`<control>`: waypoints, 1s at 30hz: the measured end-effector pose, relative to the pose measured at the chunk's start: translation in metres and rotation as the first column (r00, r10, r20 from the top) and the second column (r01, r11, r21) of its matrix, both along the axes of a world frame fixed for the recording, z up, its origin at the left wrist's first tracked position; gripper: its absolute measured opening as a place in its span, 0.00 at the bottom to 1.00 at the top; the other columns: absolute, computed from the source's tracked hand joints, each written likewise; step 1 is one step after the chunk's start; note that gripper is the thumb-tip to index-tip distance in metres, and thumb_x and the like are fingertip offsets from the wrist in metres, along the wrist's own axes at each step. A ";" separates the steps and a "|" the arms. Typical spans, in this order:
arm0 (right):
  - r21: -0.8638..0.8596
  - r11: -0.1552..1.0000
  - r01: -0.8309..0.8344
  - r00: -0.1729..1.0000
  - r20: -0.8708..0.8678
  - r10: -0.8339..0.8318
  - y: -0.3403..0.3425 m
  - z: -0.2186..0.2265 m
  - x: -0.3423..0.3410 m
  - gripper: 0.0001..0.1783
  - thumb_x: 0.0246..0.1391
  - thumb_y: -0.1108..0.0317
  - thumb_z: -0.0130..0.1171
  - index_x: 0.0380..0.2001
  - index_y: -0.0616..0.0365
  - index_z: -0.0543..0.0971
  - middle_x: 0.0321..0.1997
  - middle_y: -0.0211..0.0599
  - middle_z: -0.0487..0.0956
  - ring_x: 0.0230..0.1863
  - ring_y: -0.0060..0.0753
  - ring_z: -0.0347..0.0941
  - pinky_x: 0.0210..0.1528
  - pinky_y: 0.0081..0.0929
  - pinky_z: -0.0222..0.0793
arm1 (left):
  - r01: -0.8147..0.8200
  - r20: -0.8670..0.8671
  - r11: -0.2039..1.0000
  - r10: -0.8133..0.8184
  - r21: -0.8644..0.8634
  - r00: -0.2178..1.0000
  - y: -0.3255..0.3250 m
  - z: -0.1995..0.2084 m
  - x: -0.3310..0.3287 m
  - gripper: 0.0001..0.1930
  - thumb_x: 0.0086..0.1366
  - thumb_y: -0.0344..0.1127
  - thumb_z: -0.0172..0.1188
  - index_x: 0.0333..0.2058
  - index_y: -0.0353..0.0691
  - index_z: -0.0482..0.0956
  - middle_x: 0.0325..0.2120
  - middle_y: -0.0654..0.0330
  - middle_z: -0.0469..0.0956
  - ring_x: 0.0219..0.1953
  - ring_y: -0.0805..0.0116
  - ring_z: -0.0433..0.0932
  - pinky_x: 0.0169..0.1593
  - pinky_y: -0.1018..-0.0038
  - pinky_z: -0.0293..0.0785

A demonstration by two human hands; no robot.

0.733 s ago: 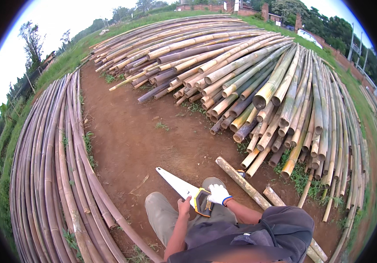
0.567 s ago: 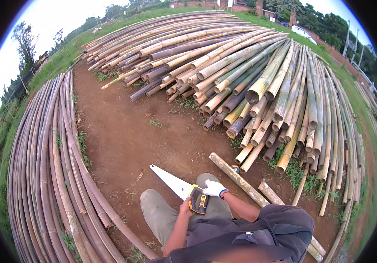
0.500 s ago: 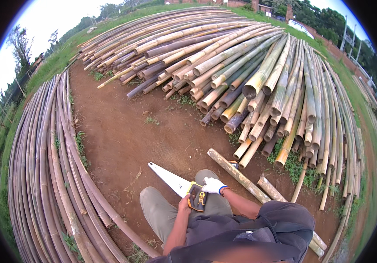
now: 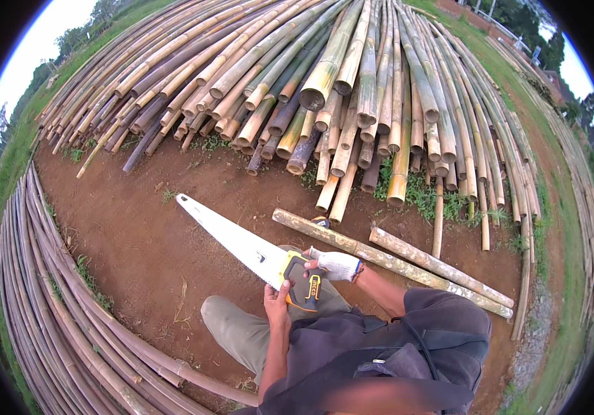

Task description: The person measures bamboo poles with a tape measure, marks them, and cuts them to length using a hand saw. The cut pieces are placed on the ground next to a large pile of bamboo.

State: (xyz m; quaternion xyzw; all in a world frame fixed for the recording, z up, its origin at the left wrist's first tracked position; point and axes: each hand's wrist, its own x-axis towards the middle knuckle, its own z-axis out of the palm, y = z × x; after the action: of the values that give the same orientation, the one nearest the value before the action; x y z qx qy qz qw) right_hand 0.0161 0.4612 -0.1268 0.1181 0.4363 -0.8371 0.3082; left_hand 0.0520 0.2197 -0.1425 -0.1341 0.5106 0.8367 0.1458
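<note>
A hand saw (image 4: 224, 234) with a pale blade and a yellow-and-black handle lies across my lap, its tip pointing to the far left. My bare left hand (image 4: 277, 303) grips it where the toothed edge meets the handle. From the other side, my right hand (image 4: 336, 265), in a white glove with bare fingertips, pinches the upper edge of the handle. Just beyond the right hand are two cut bamboo lengths on the soil, a longer one (image 4: 359, 249) and a shorter one (image 4: 435, 265).
A large pile of bamboo poles (image 4: 338, 69) fans out ahead, cut ends facing me. More long poles (image 4: 55, 297) lie along the left. A small dark object with orange (image 4: 321, 222) sits against the longer cut bamboo. Reddish soil (image 4: 131, 228) spreads between the piles.
My view has swung to the right. The saw is raised closer to me, and my right hand has shifted onto the upper edge of its handle; the left hand keeps its grip.
</note>
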 end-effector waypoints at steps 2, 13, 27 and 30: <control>-0.055 0.990 0.128 0.990 -0.057 -0.131 0.031 0.016 0.012 0.35 0.68 0.67 0.68 0.71 0.59 0.64 0.49 0.35 0.78 0.50 0.31 0.81 0.52 0.33 0.76 | 0.174 0.005 0.985 -0.174 0.001 0.985 0.012 0.005 -0.016 0.29 0.73 0.40 0.71 0.66 0.35 0.72 0.53 0.53 0.85 0.54 0.64 0.85 0.58 0.70 0.78; -0.098 0.596 0.797 0.580 -0.149 -0.801 0.140 0.052 0.040 0.25 0.66 0.74 0.63 0.64 0.51 0.70 0.51 0.36 0.78 0.51 0.35 0.78 0.59 0.47 0.78 | 0.196 0.133 0.951 -0.168 -0.238 0.977 -0.013 -0.002 -0.086 0.28 0.75 0.43 0.67 0.66 0.37 0.73 0.55 0.52 0.84 0.55 0.64 0.86 0.53 0.74 0.78; -0.141 0.112 0.984 0.123 0.073 -0.990 0.182 -0.049 0.098 0.10 0.66 0.69 0.63 0.49 0.54 0.78 0.39 0.39 0.83 0.46 0.42 0.79 0.59 0.45 0.75 | 0.112 0.224 0.925 -0.030 -0.364 0.974 -0.049 -0.056 -0.137 0.23 0.76 0.39 0.65 0.64 0.36 0.75 0.49 0.57 0.86 0.48 0.69 0.87 0.49 0.73 0.79; -0.037 0.077 0.996 0.081 0.114 -0.990 0.184 -0.073 0.129 0.09 0.67 0.66 0.63 0.48 0.52 0.78 0.39 0.40 0.83 0.45 0.44 0.79 0.57 0.50 0.76 | 0.179 0.235 0.920 -0.100 -0.348 0.967 -0.034 -0.061 -0.148 0.23 0.76 0.39 0.65 0.63 0.37 0.76 0.49 0.57 0.86 0.46 0.69 0.87 0.45 0.77 0.79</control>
State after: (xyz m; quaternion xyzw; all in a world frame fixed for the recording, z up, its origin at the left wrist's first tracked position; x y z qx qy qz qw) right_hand 0.1449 0.6453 -0.2001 0.3907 0.1872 -0.8418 -0.3219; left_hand -0.0959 0.1856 -0.2035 -0.2107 0.6472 0.6950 0.2316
